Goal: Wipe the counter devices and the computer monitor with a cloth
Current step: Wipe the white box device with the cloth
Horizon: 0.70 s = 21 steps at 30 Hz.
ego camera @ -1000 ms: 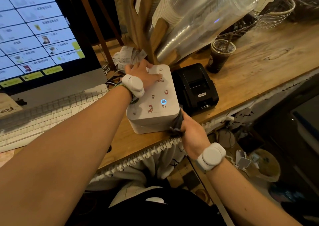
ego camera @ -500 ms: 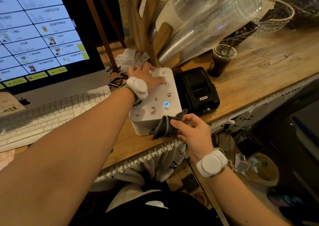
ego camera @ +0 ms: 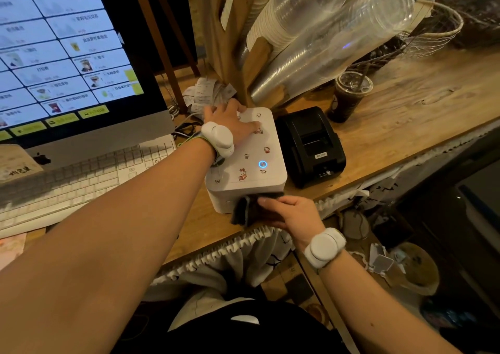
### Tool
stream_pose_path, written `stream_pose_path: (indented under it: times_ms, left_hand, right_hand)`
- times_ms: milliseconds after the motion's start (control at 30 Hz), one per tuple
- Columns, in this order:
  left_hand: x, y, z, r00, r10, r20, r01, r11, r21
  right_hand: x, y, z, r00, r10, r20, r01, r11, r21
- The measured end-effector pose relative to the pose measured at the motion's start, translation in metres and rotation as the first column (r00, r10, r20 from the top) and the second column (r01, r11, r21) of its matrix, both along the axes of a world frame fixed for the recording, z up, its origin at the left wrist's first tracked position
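Dark cloth (ego camera: 244, 210) against front of white stickered printer (ego camera: 251, 161), black printer (ego camera: 311, 145) beside, lit monitor (ego camera: 67, 56)

Left arm reaches diagonally to frame centre, left hand (ego camera: 232, 122) palm-down, fingers spread; below it the right hand (ego camera: 290, 214) (a white band (ego camera: 324, 246) on each wrist) pinches a dark cloth (ego camera: 241, 213).

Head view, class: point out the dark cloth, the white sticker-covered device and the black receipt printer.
dark cloth (ego camera: 243, 212), head view, on its hanging left fold.
white sticker-covered device (ego camera: 253, 144), head view, on a bare patch of its lid.
black receipt printer (ego camera: 311, 142), head view, on its top cover.
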<state>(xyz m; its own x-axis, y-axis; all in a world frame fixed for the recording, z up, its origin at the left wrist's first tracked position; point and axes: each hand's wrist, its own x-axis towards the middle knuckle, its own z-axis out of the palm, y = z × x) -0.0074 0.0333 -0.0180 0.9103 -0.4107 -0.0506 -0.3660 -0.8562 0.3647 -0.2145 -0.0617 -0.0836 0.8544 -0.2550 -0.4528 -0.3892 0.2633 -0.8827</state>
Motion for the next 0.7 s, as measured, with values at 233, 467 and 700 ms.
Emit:
stream_pose_path:
  times_ms: [233,467,700]
  left_hand:
    - [0.001,0.001,0.000,1.000,-0.010,0.000,0.010,1.000,0.003]
    - [-0.004,0.001,0.005,1.000,-0.009,-0.026,0.009,1.000,-0.008]
    - [0.002,0.002,0.000,1.000,-0.024,-0.016,0.024,1.000,0.000]
  right_hand:
    - [0.011,0.012,0.016,0.992,0.053,0.114,-0.056,0.998,0.024]
    - [0.009,0.025,-0.005,0.995,0.101,0.002,-0.101,0.994,-0.033]
    - [0.015,0.039,0.002,0.997,0.053,0.058,-0.051,0.998,-0.044]
